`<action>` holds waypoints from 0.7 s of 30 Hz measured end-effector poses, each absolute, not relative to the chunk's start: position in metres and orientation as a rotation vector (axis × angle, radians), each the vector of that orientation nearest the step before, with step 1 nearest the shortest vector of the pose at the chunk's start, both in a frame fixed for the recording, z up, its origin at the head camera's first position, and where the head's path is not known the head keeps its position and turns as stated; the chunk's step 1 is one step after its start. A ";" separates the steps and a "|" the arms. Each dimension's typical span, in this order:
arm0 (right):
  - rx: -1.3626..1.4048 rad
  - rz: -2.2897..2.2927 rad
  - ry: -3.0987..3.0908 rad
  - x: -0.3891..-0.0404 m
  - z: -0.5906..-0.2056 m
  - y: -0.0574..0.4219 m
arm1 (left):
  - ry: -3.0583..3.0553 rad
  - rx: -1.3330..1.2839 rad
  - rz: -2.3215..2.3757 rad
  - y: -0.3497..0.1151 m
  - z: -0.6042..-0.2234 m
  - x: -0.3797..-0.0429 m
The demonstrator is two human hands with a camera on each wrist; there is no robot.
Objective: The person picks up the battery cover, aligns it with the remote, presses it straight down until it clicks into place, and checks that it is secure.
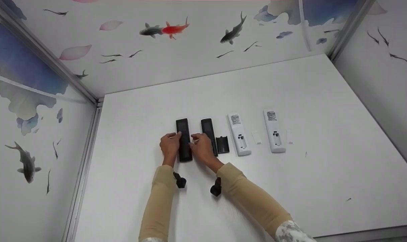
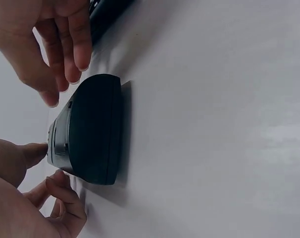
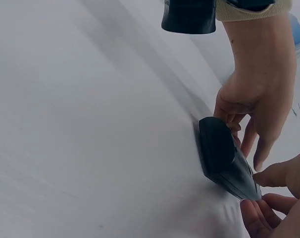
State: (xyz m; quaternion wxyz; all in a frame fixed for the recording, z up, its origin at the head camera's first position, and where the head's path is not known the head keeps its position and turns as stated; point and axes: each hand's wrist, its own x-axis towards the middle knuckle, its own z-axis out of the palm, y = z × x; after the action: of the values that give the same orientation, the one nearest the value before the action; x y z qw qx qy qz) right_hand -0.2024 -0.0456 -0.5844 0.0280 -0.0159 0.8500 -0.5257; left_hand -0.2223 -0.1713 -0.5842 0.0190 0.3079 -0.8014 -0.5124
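A black remote control [image 1: 184, 141] lies flat on the white table between the two hands, one end toward me. My left hand [image 1: 169, 144] is at its left side, thumb on the upper face and curled fingers against the edge, which the left wrist view shows closely. From the other side, my right hand [image 1: 203, 148] pinches the edge between thumb and fingers, seen in the right wrist view. Beneath the right hand's outer side lies a second black remote control [image 1: 207, 123], partly hidden. Its neighbour is a loose black battery cover [image 1: 222, 144].
Two white remote controls [image 1: 238, 134] [image 1: 274, 131] lie to the right with bare battery compartments. Small white covers [image 1: 256, 137] [image 1: 290, 137] sit beside them. Printed walls [image 1: 196, 50] border the white table [image 1: 139, 114] at the back and sides.
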 end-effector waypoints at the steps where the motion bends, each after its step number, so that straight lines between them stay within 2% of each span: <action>1: -0.049 -1.633 2.618 -0.203 -0.584 -0.044 | -2.487 0.954 -1.593 -0.172 -0.583 -0.221; 9: -0.080 -1.651 2.712 -0.197 -0.578 -0.026 | -2.478 0.849 -1.604 -0.169 -0.576 -0.214; 21: 0.133 -1.405 2.869 -0.191 -0.555 0.005 | -2.354 0.766 -1.846 -0.163 -0.562 -0.212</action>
State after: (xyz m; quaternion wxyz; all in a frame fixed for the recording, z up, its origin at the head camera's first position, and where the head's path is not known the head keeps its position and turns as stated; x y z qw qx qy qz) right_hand -0.1910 0.0046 -0.5546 -0.0279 0.0416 0.8970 -0.4393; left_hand -0.2119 -0.1627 -0.5623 0.0268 0.2479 -0.7619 -0.5977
